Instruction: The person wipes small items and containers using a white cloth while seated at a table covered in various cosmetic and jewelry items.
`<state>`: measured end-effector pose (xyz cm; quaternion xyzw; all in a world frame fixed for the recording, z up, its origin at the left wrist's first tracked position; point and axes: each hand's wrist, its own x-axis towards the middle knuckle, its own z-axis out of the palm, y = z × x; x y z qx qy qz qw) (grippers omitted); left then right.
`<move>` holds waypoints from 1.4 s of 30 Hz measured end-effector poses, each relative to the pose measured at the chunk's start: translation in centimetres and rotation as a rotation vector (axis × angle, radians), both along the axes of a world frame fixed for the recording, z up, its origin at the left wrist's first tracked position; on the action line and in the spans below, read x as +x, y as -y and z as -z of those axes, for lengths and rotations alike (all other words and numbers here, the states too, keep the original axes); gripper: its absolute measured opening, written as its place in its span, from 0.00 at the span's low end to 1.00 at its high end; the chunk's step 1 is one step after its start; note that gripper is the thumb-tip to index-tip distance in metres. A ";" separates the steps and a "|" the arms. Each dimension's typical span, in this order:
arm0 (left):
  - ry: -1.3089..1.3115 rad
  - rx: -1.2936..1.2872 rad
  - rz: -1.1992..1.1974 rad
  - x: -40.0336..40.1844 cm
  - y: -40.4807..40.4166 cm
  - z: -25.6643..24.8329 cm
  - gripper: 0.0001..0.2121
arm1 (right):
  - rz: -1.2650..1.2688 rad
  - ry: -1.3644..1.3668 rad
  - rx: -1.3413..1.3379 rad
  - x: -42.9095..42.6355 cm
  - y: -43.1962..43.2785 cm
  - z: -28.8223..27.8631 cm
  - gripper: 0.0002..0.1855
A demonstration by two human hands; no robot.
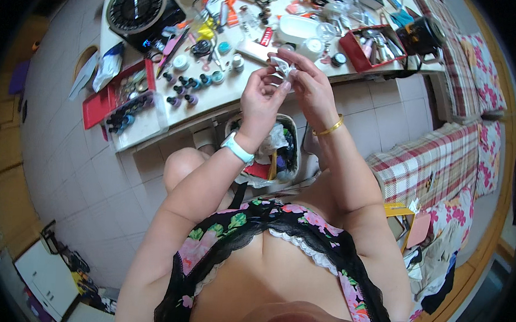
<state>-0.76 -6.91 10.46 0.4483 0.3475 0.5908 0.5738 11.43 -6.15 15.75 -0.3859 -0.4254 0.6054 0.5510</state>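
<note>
Both of my hands are raised together at the near edge of a cluttered white table (208, 101). A small crumpled white and clear piece (283, 68), perhaps thin plastic or tissue, is held between their fingertips. My left hand (264, 89) has a pale watch strap at the wrist and pinches the piece from the left. My right hand (312, 85), with a gold bracelet at the wrist, grips it from the right. Just behind the fingers lies a white box (258, 51). Small dark-capped bottles (187, 87), like nail polish, stand to the left. A white jar (313, 46) stands behind my right hand.
A bin (296, 123) with rubbish sits below the table edge. A red box of tools (355, 50) and a black mug (422, 34) are at the right. A round-topped black appliance (137, 8) and a clear tray of bottles (155, 125) are at the left. A plaid-covered seat (433, 166) stands to the right.
</note>
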 end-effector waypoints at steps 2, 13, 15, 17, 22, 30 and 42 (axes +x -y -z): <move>0.067 -0.088 0.009 -0.5 0.0 0.3 0.10 | -0.002 0.241 0.130 -0.1 0.2 1.0 0.20; 0.018 -0.221 0.018 -2.8 0.2 0.3 0.08 | 0.078 0.692 0.092 -0.1 0.6 2.7 0.13; 0.001 -0.113 0.095 -2.6 0.5 0.2 0.09 | 0.123 0.706 0.132 -0.1 0.3 3.0 0.11; -0.062 -0.099 0.111 -3.0 0.4 1.0 0.10 | 0.136 0.781 0.099 -0.1 0.1 3.0 0.09; -0.191 -0.059 0.041 -3.6 0.2 0.9 0.10 | 0.078 0.717 0.057 0.0 0.0 2.3 0.10; -0.172 0.057 -0.118 -3.8 0.4 0.9 0.13 | 0.257 1.024 0.333 -1.4 -1.4 4.6 0.17; -0.052 0.089 -0.015 -3.9 1.1 0.1 0.12 | 0.193 1.327 0.653 -1.2 -0.3 3.8 0.18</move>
